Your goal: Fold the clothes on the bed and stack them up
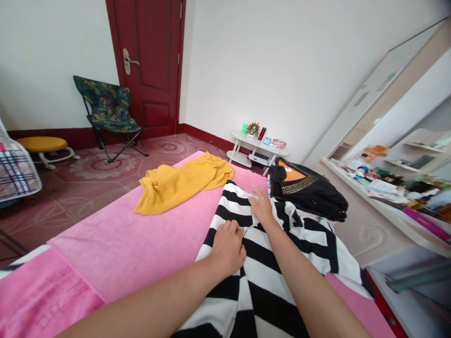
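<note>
A black-and-white striped top (269, 286) lies spread on the pink bed cover, with one sleeve (347, 263) stretched out to the right. A long opening or seam runs down its middle. My left hand (227, 246) rests on the left part of the top, its fingers curled into the cloth beside that line. Farther up, my right hand (261, 206) holds the cloth near the top's far end, thumb and fingers close together. To the left lies a crumpled yellow garment (186, 180). Dark folded clothes (306, 190) with a gold pattern are stacked beyond the sleeve.
The pink cover (141, 249) spreads under the clothes. A cluttered shelf (394, 192) runs along the right side. Beyond the bed stand a small white table (259, 146), a folding chair (107, 110) and a yellow stool (44, 144). A red door (151, 61) is shut.
</note>
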Demonstrator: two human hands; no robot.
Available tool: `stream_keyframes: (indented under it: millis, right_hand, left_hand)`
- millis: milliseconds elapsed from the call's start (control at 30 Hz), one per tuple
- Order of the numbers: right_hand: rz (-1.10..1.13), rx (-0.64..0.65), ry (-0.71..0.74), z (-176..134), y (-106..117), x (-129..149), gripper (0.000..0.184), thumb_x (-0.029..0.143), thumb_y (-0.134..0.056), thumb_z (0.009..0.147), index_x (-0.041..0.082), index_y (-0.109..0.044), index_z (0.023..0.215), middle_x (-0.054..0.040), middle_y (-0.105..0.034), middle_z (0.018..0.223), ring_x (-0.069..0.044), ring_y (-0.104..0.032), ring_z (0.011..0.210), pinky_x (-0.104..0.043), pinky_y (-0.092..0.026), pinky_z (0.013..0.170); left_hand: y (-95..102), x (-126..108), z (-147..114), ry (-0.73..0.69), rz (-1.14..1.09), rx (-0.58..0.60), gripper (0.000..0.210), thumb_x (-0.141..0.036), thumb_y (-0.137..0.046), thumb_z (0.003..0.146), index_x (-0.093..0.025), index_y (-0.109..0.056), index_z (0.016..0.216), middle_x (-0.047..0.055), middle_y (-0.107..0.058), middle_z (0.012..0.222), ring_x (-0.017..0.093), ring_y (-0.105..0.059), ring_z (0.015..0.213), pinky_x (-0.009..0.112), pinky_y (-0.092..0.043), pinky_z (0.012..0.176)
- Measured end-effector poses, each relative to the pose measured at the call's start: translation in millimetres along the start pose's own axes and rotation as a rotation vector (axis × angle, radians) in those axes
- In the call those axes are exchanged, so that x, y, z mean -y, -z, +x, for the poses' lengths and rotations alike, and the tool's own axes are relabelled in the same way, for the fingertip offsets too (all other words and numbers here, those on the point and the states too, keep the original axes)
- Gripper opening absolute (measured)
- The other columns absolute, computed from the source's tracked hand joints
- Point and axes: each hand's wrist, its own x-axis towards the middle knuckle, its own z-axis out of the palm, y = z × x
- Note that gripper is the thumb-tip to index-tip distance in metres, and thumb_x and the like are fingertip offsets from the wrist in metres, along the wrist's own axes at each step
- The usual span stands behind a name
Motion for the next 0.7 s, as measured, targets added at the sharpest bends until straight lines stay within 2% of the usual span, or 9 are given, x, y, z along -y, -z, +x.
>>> stream_keyframes:
  millis: [100, 167, 267, 400, 500, 567, 633, 700]
  right_hand:
    - [-0.061, 0.078, -0.040, 20, -21, -1, 0.035, 0.031, -0.052, 0.083, 0.015, -0.060, 0.113, -0.0115, -0.064, 0.113, -0.023, -0.057, 0.105, -0.032, -0.043, 0.090]
    - [-0.116, 0.117, -0.075, 27, -28, -5, 0.030, 0.033, -0.055, 0.082, 0.017, -0.064, 0.106, -0.0102, -0.067, 0.105, -0.023, -0.059, 0.100, -0.031, -0.043, 0.086]
    - [-0.211, 0.118, -0.156, 28, -28, -15, 0.025, 0.033, -0.052, 0.084, 0.018, -0.067, 0.097, -0.0107, -0.068, 0.097, -0.024, -0.061, 0.096, -0.034, -0.042, 0.082]
    - [-0.313, 0.107, -0.245, 24, -24, -19, 0.025, 0.029, -0.050, 0.086, 0.016, -0.067, 0.099, -0.0138, -0.066, 0.097, -0.027, -0.059, 0.097, -0.038, -0.041, 0.080]
    - [-0.354, 0.106, -0.212, 30, -19, -1, 0.023, 0.020, -0.052, 0.083, 0.015, -0.065, 0.101, -0.0175, -0.062, 0.108, -0.030, -0.051, 0.111, -0.041, -0.037, 0.089]
    - [-0.349, 0.110, -0.173, 37, -16, 20, 0.030, 0.017, -0.050, 0.084, 0.016, -0.060, 0.112, -0.0182, -0.056, 0.119, -0.030, -0.047, 0.117, -0.041, -0.035, 0.092]
    - [-0.310, 0.164, -0.159, 42, -16, 44, 0.036, 0.027, -0.044, 0.089, 0.016, -0.053, 0.123, -0.0181, -0.056, 0.120, -0.029, -0.051, 0.113, -0.040, -0.038, 0.088]
    - [-0.255, 0.280, -0.164, 42, -22, 65, 0.046, 0.044, -0.041, 0.091, 0.013, -0.053, 0.122, -0.0188, -0.061, 0.111, -0.029, -0.058, 0.102, -0.039, -0.043, 0.082]
  left_hand:
    - [-1.2, 2, 0, -0.016, -0.024, 0.017, 0.026, -0.024, -0.052, 0.073, -0.017, -0.060, 0.097, 0.009, -0.051, 0.102, 0.024, -0.047, 0.096, 0.038, -0.042, 0.084]
    - [-1.7, 3, -1, -0.026, -0.045, 0.037, 0.028, -0.025, -0.053, 0.073, -0.017, -0.059, 0.099, 0.009, -0.051, 0.103, 0.024, -0.046, 0.097, 0.038, -0.042, 0.085]
    - [-2.1, 3, -1, -0.042, -0.071, 0.060, 0.030, -0.027, -0.054, 0.074, -0.017, -0.058, 0.103, 0.009, -0.050, 0.104, 0.025, -0.045, 0.098, 0.039, -0.041, 0.086]
    - [-3.6, 3, -1, -0.071, -0.084, 0.057, 0.033, -0.030, -0.054, 0.076, -0.015, -0.057, 0.105, 0.011, -0.050, 0.106, 0.027, -0.045, 0.099, 0.042, -0.040, 0.091]
    - [-4.5, 4, -1, -0.081, -0.088, 0.053, 0.038, -0.031, -0.054, 0.077, -0.013, -0.056, 0.110, 0.011, -0.050, 0.106, 0.027, -0.045, 0.099, 0.042, -0.040, 0.090]
    - [-4.2, 4, -1, -0.087, -0.084, 0.052, 0.040, -0.032, -0.054, 0.077, -0.012, -0.056, 0.112, 0.012, -0.049, 0.106, 0.027, -0.045, 0.099, 0.042, -0.041, 0.088]
    - [-3.7, 5, -1, -0.092, -0.079, 0.054, 0.040, -0.032, -0.055, 0.077, -0.012, -0.056, 0.112, 0.012, -0.049, 0.107, 0.027, -0.045, 0.100, 0.041, -0.042, 0.089]
    - [-3.8, 5, -2, -0.095, -0.082, 0.063, 0.042, -0.034, -0.056, 0.077, -0.011, -0.056, 0.113, 0.013, -0.050, 0.108, 0.027, -0.045, 0.100, 0.042, -0.042, 0.089]
